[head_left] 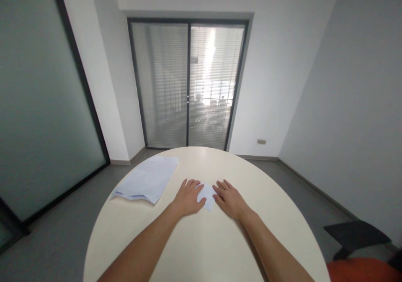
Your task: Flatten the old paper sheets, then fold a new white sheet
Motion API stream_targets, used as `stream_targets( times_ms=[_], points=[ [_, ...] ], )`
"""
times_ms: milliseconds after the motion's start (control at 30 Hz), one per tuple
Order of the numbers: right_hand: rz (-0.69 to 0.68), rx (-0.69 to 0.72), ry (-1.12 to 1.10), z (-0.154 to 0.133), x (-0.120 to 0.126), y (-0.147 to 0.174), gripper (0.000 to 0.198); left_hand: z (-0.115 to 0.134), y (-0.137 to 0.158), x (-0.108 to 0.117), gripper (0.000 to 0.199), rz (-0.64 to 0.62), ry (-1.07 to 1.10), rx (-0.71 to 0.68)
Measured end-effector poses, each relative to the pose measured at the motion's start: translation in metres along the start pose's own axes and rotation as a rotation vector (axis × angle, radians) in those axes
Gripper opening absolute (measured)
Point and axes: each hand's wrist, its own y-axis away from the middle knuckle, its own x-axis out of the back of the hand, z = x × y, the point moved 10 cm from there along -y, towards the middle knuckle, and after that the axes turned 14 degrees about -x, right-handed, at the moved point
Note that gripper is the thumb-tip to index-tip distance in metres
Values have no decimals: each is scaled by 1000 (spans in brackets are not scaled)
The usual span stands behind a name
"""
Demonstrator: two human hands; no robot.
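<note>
A small piece of folded white paper lies on the round table between my hands. My left hand rests over its left side, palm down with fingers spread. On the other side, my right hand has its fingertips at the paper's right edge, fingers apart and stretched out. Parts of the paper are hidden under my left hand. To the left, a stack of larger white paper sheets lies near the table's edge, with its near edge curling a little.
The round cream table fills the lower middle. A black armrest and an orange chair seat are at the lower right. Beyond the table stand glass doors with blinds. A frosted glass panel is at the left.
</note>
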Motion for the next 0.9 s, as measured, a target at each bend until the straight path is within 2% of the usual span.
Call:
stream_targets(
  times_ms=[200,367,667,900],
  points=[
    [-6,43,-33,-9,7,0,42,-8,2,-14,60,-60,38,62],
    [-20,76,-34,-16,11,1,37,-11,3,-14,61,-61,24,94],
    [-10,-34,3,-16,22,2,32,-11,3,-11,62,-41,8,118],
    [-14,-89,18,-15,26,4,31,-9,0,-17,60,-57,88,67]
  ],
)
